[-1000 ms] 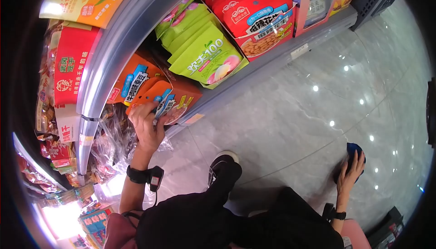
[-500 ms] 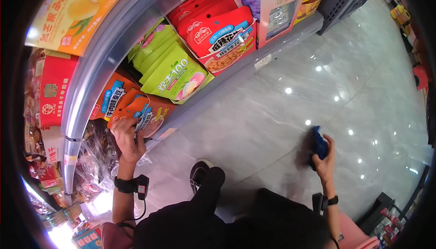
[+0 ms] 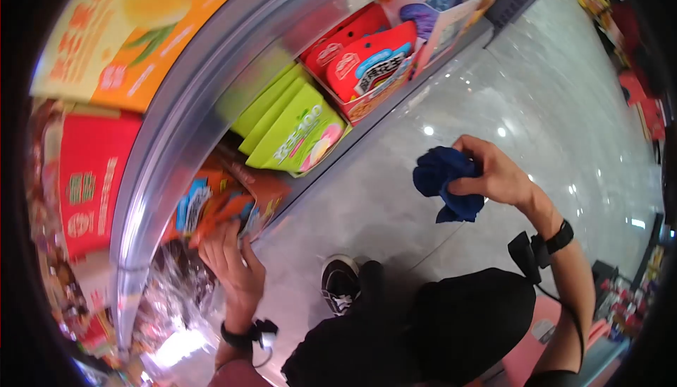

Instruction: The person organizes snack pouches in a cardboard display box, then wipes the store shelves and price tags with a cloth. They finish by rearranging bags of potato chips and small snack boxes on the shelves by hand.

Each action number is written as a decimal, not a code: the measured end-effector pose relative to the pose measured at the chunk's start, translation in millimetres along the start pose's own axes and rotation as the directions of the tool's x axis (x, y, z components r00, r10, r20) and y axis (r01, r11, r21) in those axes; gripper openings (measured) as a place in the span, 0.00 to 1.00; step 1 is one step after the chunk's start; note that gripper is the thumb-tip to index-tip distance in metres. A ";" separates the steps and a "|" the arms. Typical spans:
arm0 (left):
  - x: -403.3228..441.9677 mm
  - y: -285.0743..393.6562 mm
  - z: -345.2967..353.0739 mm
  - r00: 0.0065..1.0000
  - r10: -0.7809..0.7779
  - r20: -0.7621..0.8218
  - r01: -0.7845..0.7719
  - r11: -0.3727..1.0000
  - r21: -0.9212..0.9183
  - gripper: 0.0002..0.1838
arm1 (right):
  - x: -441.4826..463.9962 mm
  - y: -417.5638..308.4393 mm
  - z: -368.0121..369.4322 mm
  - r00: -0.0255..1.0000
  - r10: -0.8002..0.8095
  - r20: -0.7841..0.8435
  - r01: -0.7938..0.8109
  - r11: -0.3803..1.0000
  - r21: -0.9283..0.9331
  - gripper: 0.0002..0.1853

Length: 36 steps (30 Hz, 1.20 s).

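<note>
Open air over the floor (image 3: 395,210) separates the right hand (image 3: 497,172) and blue cloth (image 3: 446,175) from the lower shelf (image 3: 370,133); the upper shelf's edge (image 3: 187,98) and green packets (image 3: 293,133) crowd the left hand (image 3: 236,263).

Green pouch (image 3: 296,131): "100", preceding characters blurred.

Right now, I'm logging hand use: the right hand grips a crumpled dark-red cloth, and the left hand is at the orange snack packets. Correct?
The colour is wrong: the head view shows the right hand gripping a crumpled dark-blue cloth. The left hand is at the orange snack packets, as you say.
</note>
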State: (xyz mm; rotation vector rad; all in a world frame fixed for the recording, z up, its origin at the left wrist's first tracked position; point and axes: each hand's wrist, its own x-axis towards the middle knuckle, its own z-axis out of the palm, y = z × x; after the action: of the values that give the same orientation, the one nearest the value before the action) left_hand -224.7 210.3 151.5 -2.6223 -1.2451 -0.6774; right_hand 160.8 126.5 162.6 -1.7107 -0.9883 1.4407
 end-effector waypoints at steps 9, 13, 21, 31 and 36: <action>-0.7 9.8 19.4 0.993 -0.118 -0.015 0.108 0.952 -0.287 0.16 | 36.7 -23.4 29.8 0.992 0.119 -0.037 -0.122 0.989 -0.081 0.16; 6.6 14.5 15.4 0.986 -0.119 -0.118 0.082 0.956 -0.281 0.09 | 56.1 19.2 62.8 0.959 0.151 -0.240 -0.093 0.967 0.238 0.17; 29.0 56.1 46.2 0.991 0.135 0.014 -0.106 0.830 -0.547 0.12 | 90.1 53.8 225.1 0.622 -0.312 -0.718 0.461 0.887 0.014 0.19; 36.5 72.8 117.9 0.982 0.147 0.114 -0.106 0.945 -0.309 0.24 | 133.6 55.2 89.6 0.631 0.064 -0.773 0.479 0.751 0.454 0.27; 24.9 62.4 142.8 0.954 0.278 0.114 -0.284 0.958 0.041 0.26 | 192.0 84.0 -45.7 0.391 -0.118 -0.913 0.488 0.868 0.096 0.27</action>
State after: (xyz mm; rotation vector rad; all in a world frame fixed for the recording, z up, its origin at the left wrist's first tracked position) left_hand -116.0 234.7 39.7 -2.7426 -0.8718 -0.4508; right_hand 235.0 253.5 6.5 -1.5450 -0.3482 0.2535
